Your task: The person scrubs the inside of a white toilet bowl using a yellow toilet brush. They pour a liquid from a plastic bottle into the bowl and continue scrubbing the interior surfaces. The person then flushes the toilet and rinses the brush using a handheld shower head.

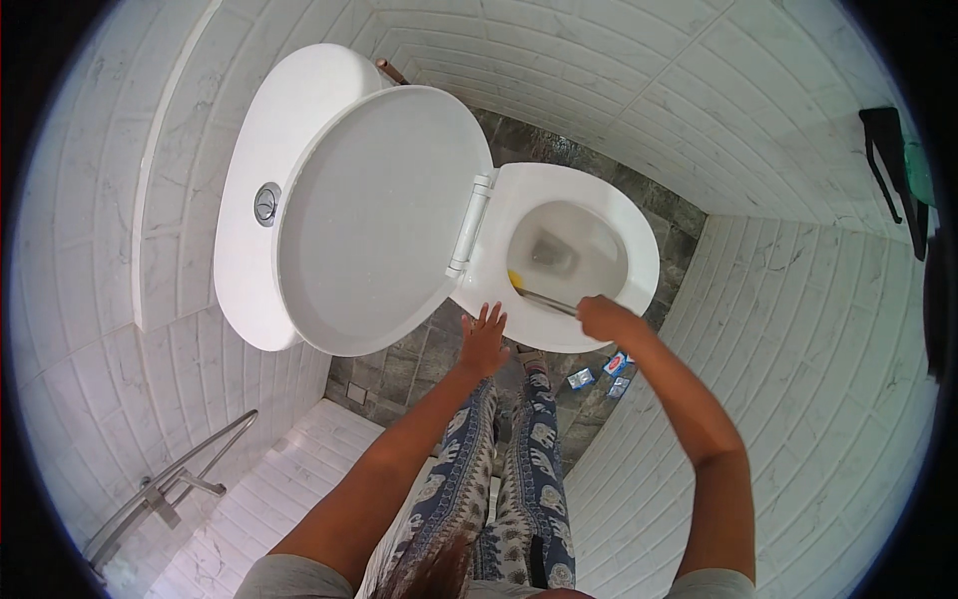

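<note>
At the near side of the toilet bowl (597, 238), work with a yellow-tipped tool (544, 299) is judged to be under way and not complete. Done, as far as visible: the lid (384, 220) stands raised toward the cistern (247, 285), and the tool's tip is inside the bowl. Outstanding: the tool is not yet withdrawn, and the lid is not down. How much of the inner wall has been covered cannot be determined.

Regarding grip, the right hand (609, 320) is closed round the outer end of the tool's handle, above the near rim. From that fist the grey shaft slopes leftward into the bowl, its yellow end (brush or sponge, too small to tell) at the left inner wall, well apart from the fingers. The left hand (484, 341) grasps nothing; its fingers are spread at the near edge by the hinge, contact unconfirmed. Small packets (616, 365) lie on the floor (409, 374) nearby.
</note>
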A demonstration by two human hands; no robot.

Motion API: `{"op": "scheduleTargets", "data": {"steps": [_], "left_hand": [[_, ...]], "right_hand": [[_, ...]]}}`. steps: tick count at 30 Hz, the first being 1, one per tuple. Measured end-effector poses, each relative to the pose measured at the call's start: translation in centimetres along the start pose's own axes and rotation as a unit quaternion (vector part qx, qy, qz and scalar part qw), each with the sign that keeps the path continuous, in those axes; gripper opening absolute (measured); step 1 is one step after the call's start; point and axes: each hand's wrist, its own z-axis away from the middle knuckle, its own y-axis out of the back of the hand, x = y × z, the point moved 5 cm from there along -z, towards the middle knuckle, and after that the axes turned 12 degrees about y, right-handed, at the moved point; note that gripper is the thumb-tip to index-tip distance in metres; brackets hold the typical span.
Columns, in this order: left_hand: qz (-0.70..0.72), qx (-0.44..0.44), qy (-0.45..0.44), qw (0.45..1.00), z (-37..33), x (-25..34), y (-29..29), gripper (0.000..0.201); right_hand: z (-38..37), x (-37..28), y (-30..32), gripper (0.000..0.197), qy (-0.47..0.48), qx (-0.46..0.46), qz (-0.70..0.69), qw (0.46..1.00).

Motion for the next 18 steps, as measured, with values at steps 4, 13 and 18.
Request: {"op": "scheduleTargets", "data": {"steps": [4,13,18], "left_hand": [[0.000,-0.014,0.023,1.000,-0.2,-1.1,-0.2,0.072],[0.018,0.008,0.012,1.000,-0.6,0.0,0.5,0.071],[0.018,0.002,0.000,1.000,-1.1,0.9,0.7,0.071]], "right_hand": [[2.8,4.7,4.7,0.025,-0.141,0.032,0.158,0.977],[3.4,3.8,-1.1,0.023,-0.140,-0.031,0.185,0.972],[2.4,8.6,0.7,0.012,0.002,-0.100,0.142,0.985]]}}
